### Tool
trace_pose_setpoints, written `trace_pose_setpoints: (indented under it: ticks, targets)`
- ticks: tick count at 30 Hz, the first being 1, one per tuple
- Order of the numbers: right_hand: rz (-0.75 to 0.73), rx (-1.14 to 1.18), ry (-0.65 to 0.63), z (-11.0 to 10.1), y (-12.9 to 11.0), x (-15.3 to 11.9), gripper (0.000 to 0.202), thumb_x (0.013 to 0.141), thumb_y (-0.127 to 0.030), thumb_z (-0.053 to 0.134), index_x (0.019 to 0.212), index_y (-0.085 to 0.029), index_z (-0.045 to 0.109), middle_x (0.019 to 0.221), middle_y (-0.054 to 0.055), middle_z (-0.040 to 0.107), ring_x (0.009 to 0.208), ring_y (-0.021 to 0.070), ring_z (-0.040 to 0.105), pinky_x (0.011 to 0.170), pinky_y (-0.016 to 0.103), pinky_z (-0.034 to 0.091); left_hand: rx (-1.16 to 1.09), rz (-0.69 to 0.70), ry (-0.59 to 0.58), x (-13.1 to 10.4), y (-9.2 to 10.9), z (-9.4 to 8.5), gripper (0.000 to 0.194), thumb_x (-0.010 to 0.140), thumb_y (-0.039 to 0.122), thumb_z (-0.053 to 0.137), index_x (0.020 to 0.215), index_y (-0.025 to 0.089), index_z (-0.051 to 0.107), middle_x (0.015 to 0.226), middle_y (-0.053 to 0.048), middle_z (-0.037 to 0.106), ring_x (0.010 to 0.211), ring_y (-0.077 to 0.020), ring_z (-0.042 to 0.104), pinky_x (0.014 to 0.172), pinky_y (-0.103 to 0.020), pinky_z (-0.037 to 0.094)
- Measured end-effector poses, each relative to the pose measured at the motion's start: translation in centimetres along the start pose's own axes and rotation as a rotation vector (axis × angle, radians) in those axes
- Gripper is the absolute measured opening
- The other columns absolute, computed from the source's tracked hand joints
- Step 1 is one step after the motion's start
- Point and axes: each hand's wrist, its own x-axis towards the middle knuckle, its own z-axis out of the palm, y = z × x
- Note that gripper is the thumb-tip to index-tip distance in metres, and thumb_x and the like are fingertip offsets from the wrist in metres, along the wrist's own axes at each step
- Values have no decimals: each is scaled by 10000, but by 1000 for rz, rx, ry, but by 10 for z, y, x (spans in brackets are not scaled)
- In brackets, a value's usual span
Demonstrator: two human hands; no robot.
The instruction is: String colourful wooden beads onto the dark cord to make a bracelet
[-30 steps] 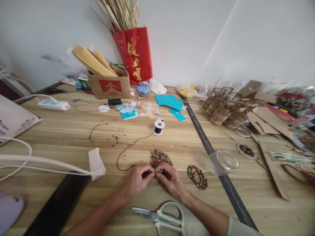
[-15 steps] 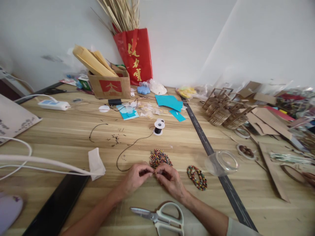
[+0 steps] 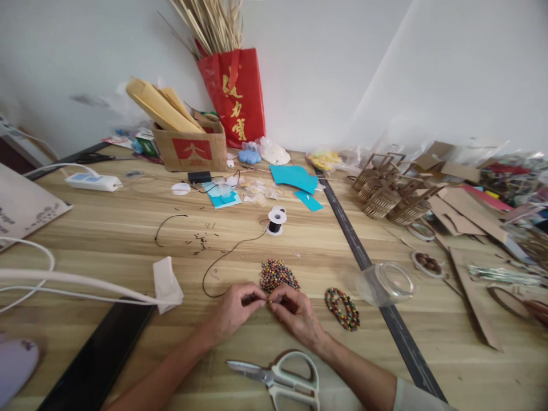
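My left hand pinches the black cord, which loops across the table from a white spool. Fingertip to fingertip with it, my right hand is closed in a pinch on a small bead, partly hidden by the fingers. Just beyond both hands lies a heap of multicoloured beads. Coiled beaded strings rest to the right of my right hand. Scissors with pale handles lie on the near side, blades pointing left.
A clear plastic jar lies at the right, near small woven baskets. White cables cross the left side. A cardboard box and red bag stand at the back. Short cord scraps are scattered mid-table.
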Motion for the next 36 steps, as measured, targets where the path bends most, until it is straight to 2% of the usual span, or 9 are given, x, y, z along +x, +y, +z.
trace_pose_setpoints:
  ticks: [13,24,36]
  targets:
    - [-6,-36,-10,-2,-2,1,164,867,-327,599,855,-168,637,738,18,575,680,135,512,601,233,392,68,-6,-16,-1,4,-1,146,806,231,552,759,149,663,746,-39,673,703,-164,591,681,-257,454]
    - [113,113,12,-1,1,2,312,839,-472,633,872,-162,621,655,-14,542,530,90,452,474,191,374,50,-16,-36,-1,7,-2,193,818,286,530,770,141,647,755,-50,660,717,-174,583,697,-270,453]
    - [147,169,19,-1,0,3,348,800,-498,676,860,-157,637,614,-16,563,505,84,475,469,186,399,16,-33,-38,-1,10,-3,194,822,300,541,752,148,639,726,-28,634,706,-164,564,683,-256,438]
